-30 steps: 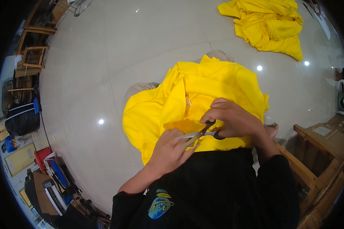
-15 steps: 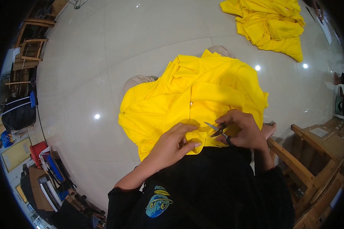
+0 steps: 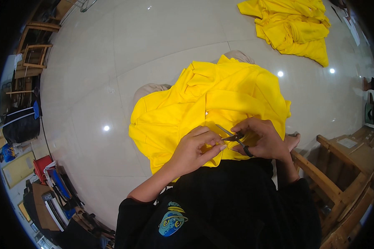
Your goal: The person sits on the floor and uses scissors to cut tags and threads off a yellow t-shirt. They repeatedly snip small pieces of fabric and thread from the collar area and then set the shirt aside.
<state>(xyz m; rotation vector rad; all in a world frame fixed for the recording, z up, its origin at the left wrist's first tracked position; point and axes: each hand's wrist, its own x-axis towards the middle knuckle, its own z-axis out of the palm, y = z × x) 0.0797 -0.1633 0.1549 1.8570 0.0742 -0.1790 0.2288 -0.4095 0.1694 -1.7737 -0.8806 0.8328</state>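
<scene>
Across my lap lies a bright yellow garment [image 3: 237, 99], bunched into folds and seams, with its near edge against my black shirt. My right hand [image 3: 262, 139] has its fingers in the handles of a small pair of scissors [image 3: 236, 139]. Their two blades are spread apart, the tips pointing left. Just left of the blades, my left hand [image 3: 199, 147] is closed in a pinch over the garment's near edge. What sits between its thumb and fingers is too small to make out; one blade tip comes close to those fingertips.
A heap of yellow garments [image 3: 293, 31] lies on the tiled floor [image 3: 83, 83] at the far right. Close on my right stand a wooden frame [image 3: 320, 174] and cardboard boxes [image 3: 349, 145]. Wooden frames, bags and a red item [image 3: 41, 165] line the left side. Another person's foot shows at the right edge.
My left hand has moved right and slightly up from the garment's edge, its fingertips now pinched beside the blades. The scissors have turned a little and their blades are spread wider.
</scene>
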